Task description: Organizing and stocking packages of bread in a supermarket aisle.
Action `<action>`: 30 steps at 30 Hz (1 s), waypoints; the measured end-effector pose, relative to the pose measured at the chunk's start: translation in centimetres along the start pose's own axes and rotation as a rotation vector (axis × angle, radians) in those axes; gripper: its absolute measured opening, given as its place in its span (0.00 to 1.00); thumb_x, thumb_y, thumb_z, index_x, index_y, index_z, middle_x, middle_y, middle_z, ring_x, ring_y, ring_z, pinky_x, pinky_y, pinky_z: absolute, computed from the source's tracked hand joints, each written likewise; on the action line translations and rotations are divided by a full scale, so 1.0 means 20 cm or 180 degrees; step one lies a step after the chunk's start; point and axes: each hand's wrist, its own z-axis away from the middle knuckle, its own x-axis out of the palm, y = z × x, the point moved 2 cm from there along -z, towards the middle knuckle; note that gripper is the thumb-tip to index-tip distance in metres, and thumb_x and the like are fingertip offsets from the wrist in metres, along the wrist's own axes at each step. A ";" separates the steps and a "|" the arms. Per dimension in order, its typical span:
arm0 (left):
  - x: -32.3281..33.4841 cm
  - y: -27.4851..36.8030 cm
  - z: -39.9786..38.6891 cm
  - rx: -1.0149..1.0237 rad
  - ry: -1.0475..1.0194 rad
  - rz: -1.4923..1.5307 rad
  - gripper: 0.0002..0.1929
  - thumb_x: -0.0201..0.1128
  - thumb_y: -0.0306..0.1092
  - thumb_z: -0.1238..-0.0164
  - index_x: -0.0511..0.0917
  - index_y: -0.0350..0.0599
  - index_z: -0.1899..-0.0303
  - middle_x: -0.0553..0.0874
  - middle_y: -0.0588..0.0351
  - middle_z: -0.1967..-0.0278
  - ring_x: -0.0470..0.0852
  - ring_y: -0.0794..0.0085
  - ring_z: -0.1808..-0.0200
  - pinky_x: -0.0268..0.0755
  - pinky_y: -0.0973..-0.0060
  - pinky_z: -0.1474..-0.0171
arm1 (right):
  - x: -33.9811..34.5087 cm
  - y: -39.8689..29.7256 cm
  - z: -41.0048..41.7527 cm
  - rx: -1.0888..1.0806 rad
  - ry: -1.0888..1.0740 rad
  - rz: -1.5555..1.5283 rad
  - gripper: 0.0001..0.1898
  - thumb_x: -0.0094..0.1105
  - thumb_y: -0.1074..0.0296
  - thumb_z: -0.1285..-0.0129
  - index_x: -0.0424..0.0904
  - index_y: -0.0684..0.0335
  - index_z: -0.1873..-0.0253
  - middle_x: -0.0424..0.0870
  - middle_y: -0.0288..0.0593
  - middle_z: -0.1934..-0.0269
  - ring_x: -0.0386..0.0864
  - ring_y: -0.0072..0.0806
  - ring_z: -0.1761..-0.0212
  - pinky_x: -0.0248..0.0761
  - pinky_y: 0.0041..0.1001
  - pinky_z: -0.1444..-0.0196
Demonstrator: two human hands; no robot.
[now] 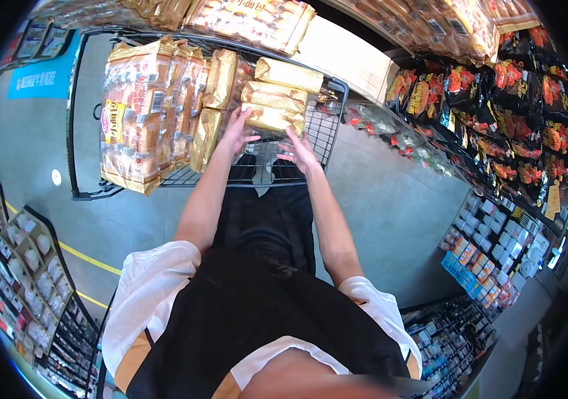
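My left hand (236, 130) has its fingers spread, with fingertips at the left end of the nearest gold-edged bread pack (271, 117). At that pack's near right corner is my right hand (300, 149), its fingers also apart. Neither hand visibly closes around the pack. More gold-edged packs (289, 72) lie just beyond it in a black wire shopping cart (331, 139). Large clear bags of small bread rolls (137, 119) stand upright on the cart's left side, beside narrower gold-edged packs (220, 80). The undersides of the packs are hidden.
Bagged bread (254, 22) lies on a display beyond the cart, near a pale shelf edge (344, 55). Black snack bags (513, 114) fill the shelving at right. Goods shelves (34, 259) stand at lower left. Grey floor (384, 199) shows around the cart.
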 end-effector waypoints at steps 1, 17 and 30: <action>0.04 -0.01 0.00 0.0051 -0.0007 0.0092 0.36 0.59 0.54 0.33 0.53 0.60 0.29 0.56 0.48 0.30 0.64 0.37 0.37 0.75 0.48 0.50 | 0.00 0.00 -0.02 -0.0013 0.0003 -0.0008 0.52 0.65 0.48 0.39 0.32 0.60 0.26 0.53 0.67 0.32 0.64 0.54 0.33 0.76 0.47 0.47; -0.04 -0.09 -0.11 0.0498 0.0501 0.0845 0.35 0.68 0.43 0.36 0.57 0.53 0.32 0.73 0.51 0.42 0.77 0.59 0.46 0.70 0.61 0.43 | 0.04 -0.15 -0.07 -0.0357 0.0013 0.2285 0.34 0.63 0.52 0.37 0.61 0.67 0.34 0.85 0.46 0.65 0.83 0.26 0.69 0.77 0.28 0.70; 0.02 -0.15 0.23 0.0116 -0.0013 0.1094 0.40 0.66 0.46 0.36 0.54 0.36 0.31 0.59 0.39 0.31 0.63 0.52 0.31 0.67 0.57 0.36 | 0.35 -1.12 -0.63 -0.2078 0.1724 0.3856 0.29 0.56 0.46 0.39 0.74 0.71 0.48 0.83 0.59 0.56 0.80 0.47 0.49 0.70 0.39 0.44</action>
